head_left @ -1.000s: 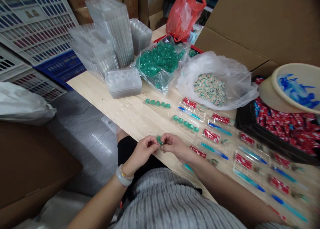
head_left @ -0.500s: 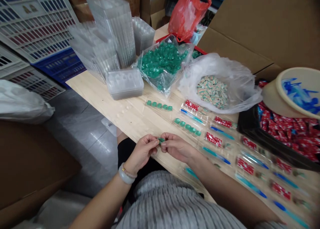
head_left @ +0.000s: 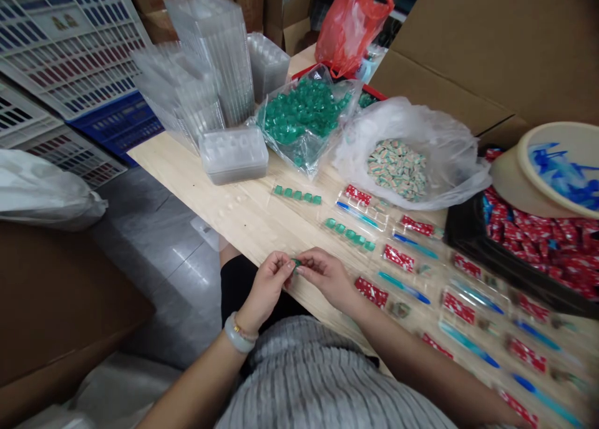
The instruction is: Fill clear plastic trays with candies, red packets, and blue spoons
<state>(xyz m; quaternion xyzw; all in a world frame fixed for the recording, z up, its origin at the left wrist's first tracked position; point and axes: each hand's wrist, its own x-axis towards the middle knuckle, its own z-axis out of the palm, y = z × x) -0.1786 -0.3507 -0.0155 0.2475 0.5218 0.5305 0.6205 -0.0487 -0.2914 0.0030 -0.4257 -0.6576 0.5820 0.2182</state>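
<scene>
At the table's near edge, my left hand [head_left: 272, 280] pinches a small green piece [head_left: 296, 263] between thumb and fingers. From the other side my right hand [head_left: 327, 278] closes its fingertips on the same piece, which is mostly covered by them. Just beyond my hands lies a row of green translucent cubes [head_left: 350, 234] in a clear plastic tray, and a second row of green cubes [head_left: 297, 195] sits farther off. A clear bag holds many loose green cubes [head_left: 304, 113].
Clear trays with red packets [head_left: 399, 258] and blue sticks [head_left: 403, 288] spread to the right. Stacked clear trays [head_left: 234, 155] stand at the back left. A white bag [head_left: 444, 148] of small striped pieces, a cream bucket [head_left: 510, 173] and a black bin [head_left: 461, 223] flank the right side.
My right hand has turned slightly, its fingers rising and curling over the green piece. Both hands have shifted a little left, and the piece is more covered.
</scene>
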